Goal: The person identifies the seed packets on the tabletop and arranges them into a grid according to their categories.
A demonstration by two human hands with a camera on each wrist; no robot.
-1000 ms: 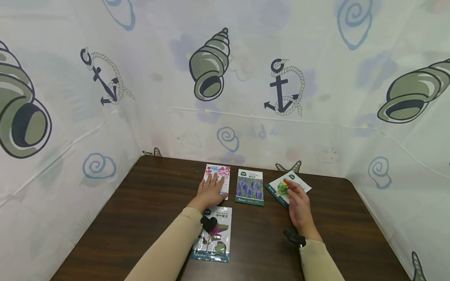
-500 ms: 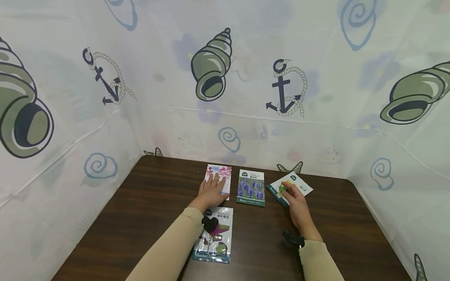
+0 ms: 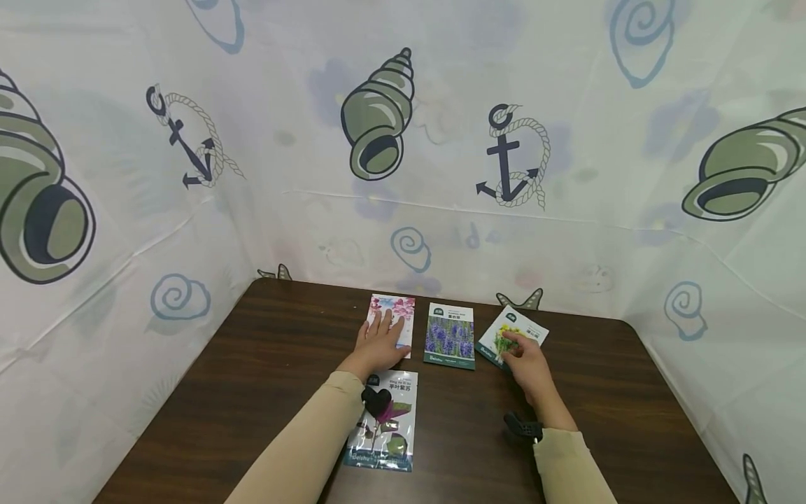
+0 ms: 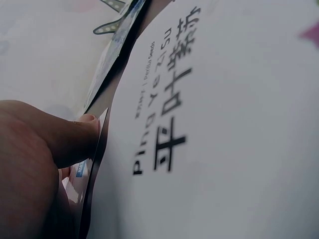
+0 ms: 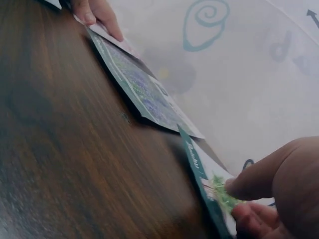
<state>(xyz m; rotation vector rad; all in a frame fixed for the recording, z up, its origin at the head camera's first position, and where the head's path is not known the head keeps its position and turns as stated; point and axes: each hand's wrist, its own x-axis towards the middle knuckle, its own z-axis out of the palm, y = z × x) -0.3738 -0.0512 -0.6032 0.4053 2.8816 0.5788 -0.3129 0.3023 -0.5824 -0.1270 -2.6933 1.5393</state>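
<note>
My left hand (image 3: 374, 344) rests with spread fingers on a seed packet with pink blossoms (image 3: 401, 309) at the back of the table. My right hand (image 3: 530, 365) lies over a tilted seed packet with yellow flowers and green leaves (image 3: 515, 321), its fingertips touching the printed face. In the right wrist view, the thumb (image 5: 259, 177) presses near the packet's green plant picture. Between the hands lies a purple-flowered seed packet (image 3: 449, 337). A larger shiny perilla seed packet (image 3: 400, 413) lies in front, partly under my left wrist; its lettering fills the left wrist view.
The dark wooden table (image 3: 264, 364) ends at the back against a white cloth (image 3: 302, 231) printed with shells and anchors. Cloth walls also stand on the left and right sides. A black wrist strap (image 3: 524, 425) sits on my right wrist.
My right fingers have come down onto the yellow-flowered packet, which has shifted slightly left and turned a little straighter. My left hand has stayed on the pink-blossom packet.
</note>
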